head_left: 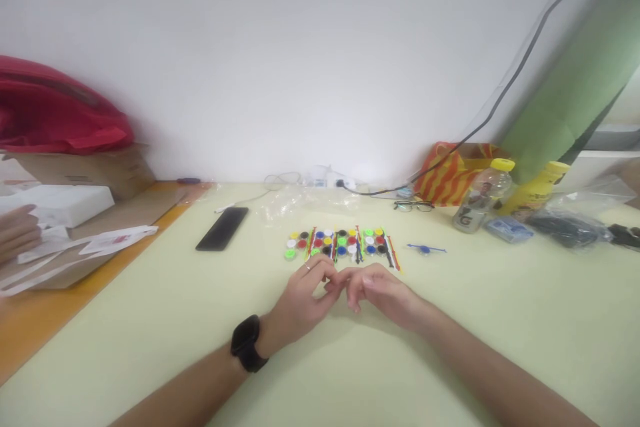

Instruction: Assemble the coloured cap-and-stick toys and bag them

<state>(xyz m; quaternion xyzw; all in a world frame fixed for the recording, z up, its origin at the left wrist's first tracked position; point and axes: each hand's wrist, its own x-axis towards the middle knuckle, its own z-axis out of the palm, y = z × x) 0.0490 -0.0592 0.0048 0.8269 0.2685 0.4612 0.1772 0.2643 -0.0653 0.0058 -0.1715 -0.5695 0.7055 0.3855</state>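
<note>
Over the near middle of the table, my left hand [303, 293] and my right hand [383, 290] meet at the fingertips. The thumb and fingers of the left are closed in a pinch. On the right, the fingers are bent and the thumb lies against them. Anything between the fingertips is too small or hidden to make out. Just beyond the hands, rows of small round coloured discs [327, 241] lie among thin coloured sticks with arrow-like tips [394, 253]. Off to their right, a blue arrow-tipped stick [437, 250] rests with a blue disc [425, 251].
A black phone [223, 229] lies left of the discs. Glasses [414, 205], a clear bottle [481, 200], a yellow bottle [537, 193] and a striped bag [443, 177] stand or lie at the back right. Another person's hand [17, 233] is at the far left, near a white box [80, 205].
</note>
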